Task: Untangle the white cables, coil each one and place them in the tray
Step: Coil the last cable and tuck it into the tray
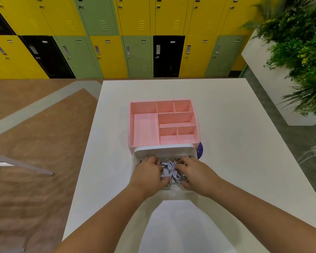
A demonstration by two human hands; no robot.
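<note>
A smooth white surface (226, 125) is seen, square-cornered and matte. On it stands a pink plastic tray (130, 125), rectangular, divided by thin walls into one long compartment on the left and five smaller ones on the right; all six are seen bare. Just against its near edge sits a shallow white box (164, 149) with rounded corners, and a purple disc (200, 150) shows at the box's far right corner.

A tangled bundle of white cables (169, 170), thin, glossy and looped over one another, lies inside the white box. The left hand (148, 174) is laid on the bundle's left side and the right hand (193, 172) on its right, with the fingers (179, 168) curled narrowly into the cables. Whether any strand is actually pinched cannot be told, since the picture is blurred there.
</note>
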